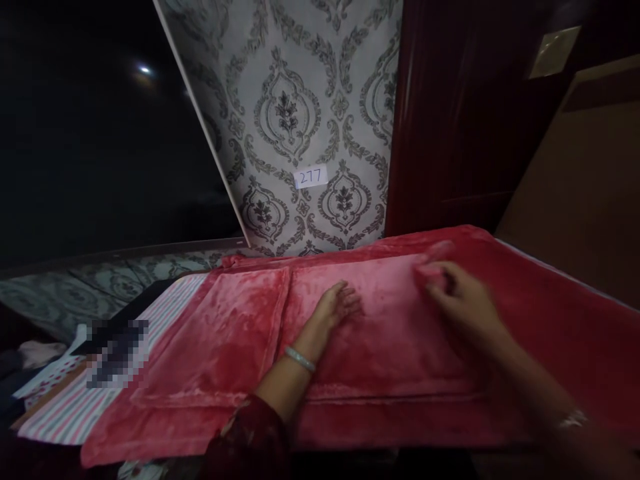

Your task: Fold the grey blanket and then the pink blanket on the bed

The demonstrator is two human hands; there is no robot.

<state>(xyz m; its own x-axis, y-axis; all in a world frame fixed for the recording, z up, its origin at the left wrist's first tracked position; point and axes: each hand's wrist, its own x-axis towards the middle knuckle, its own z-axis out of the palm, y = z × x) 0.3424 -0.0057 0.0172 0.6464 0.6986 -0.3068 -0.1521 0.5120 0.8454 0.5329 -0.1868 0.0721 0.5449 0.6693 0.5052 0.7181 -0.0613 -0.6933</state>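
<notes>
A red plush blanket (225,320) lies spread over the table, with a folded panel on top showing raised seams along its edges. My left hand (336,307) rests on the middle of the panel, its fingers loosely apart and holding nothing. At the panel's right end, my right hand (457,293) is closed around a bunched edge of the blanket, lifted slightly off the layer below. Motion blurs that hand and the cloth in it a little. The blanket's right part lies flat beyond my right wrist.
Striped cloth (170,303) shows under the blanket at the left, near a pixelated dark object (117,353). A large black screen (100,133) stands at the back left. Behind is patterned wallpaper with a label (311,177) reading 277. A cardboard box (590,180) stands at right.
</notes>
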